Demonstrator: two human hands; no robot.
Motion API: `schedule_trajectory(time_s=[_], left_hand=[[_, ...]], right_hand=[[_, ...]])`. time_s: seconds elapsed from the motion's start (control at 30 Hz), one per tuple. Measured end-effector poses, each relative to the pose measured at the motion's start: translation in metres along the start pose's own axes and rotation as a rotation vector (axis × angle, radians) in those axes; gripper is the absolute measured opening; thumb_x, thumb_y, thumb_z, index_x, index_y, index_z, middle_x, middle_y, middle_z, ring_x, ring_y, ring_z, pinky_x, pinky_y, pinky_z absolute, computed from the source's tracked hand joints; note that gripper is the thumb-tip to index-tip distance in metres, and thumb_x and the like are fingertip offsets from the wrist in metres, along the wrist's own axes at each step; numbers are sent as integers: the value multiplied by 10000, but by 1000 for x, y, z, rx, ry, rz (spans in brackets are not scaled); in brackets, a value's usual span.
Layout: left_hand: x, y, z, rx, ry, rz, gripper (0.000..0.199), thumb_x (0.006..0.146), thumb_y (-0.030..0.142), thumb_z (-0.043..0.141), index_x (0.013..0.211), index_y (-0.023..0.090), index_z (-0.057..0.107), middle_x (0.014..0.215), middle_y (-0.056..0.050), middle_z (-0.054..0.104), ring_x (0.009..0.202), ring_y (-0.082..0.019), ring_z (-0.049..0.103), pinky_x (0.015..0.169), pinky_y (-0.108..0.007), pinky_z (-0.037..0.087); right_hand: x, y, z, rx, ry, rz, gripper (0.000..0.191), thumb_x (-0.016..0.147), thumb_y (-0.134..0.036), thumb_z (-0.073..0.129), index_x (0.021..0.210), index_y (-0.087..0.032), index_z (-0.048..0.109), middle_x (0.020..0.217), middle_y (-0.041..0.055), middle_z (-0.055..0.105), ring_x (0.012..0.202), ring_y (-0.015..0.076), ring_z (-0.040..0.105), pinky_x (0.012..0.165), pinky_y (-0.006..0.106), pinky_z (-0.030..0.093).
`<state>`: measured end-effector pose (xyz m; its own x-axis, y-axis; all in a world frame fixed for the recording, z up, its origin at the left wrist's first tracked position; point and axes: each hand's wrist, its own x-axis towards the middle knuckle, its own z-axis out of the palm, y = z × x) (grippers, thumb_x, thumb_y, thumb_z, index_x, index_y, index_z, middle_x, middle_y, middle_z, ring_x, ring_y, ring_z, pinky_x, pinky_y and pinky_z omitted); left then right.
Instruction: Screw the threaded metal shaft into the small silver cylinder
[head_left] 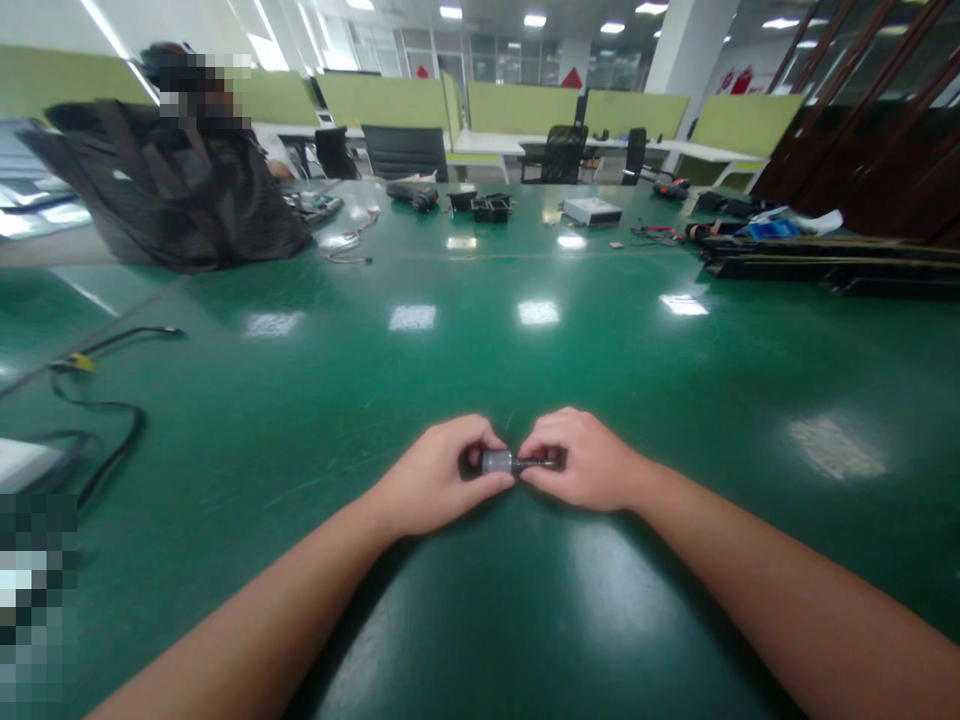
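Just above the green table (pixel 420 380), both hands meet over a small object in the middle of the head view. My left hand (pixel 439 478) is closed around a small grey cylinder (pixel 496 461), its thumb and fingers on either side of it. A thin dark rod (pixel 536 463) joins the cylinder's right end. Around that rod my right hand (pixel 589 462) is closed, thumb below and fingers above. What exactly the piece is cannot be made out, and both its ends are partly hidden by the fingers.
A large dark tote bag (pixel 187 190) stands at the far left. Nearer on that side lies a black cable (pixel 135 425). Along the far edge are a white box (pixel 591 211), black parts (pixel 484 206) and a cordless tool (pixel 412 197). Long black strips (pixel 825 262) lie at right.
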<state>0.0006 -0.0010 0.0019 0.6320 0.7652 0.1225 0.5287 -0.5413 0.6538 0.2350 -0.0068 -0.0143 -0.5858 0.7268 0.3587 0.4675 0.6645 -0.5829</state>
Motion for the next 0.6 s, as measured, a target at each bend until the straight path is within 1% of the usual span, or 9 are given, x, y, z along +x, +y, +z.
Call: schedule_trajectory(time_s=[0.2,0.37,0.6], left_hand=[[0,1,0,-3,2,3,184,861,340,701,928,181,635,831,-5,624,741,-159,591,671,-266,448],[1,2,0,0,0,-10,181,852,333,704,918,180,634,817,-3,619,733,-160,587,665,-266,442],[1,2,0,-5,-4,-4,179,859,338,698,916,181,632,823,-4,623,739,-160,592,666,-264,447]], right_hand=[[-1,1,0,-6,0,-6,55,784,-184,738,838,-181,735,752,-1,702,687,134,621,715,262,435],[0,0,-1,-18,-12,2,61,806,-239,748,821,-181,737,777,10,721,715,144,633,711,266,430],[-1,-1,-2,-34,-11,7,49,808,-233,740,818,-186,731,762,2,716,708,142,636,720,270,427]])
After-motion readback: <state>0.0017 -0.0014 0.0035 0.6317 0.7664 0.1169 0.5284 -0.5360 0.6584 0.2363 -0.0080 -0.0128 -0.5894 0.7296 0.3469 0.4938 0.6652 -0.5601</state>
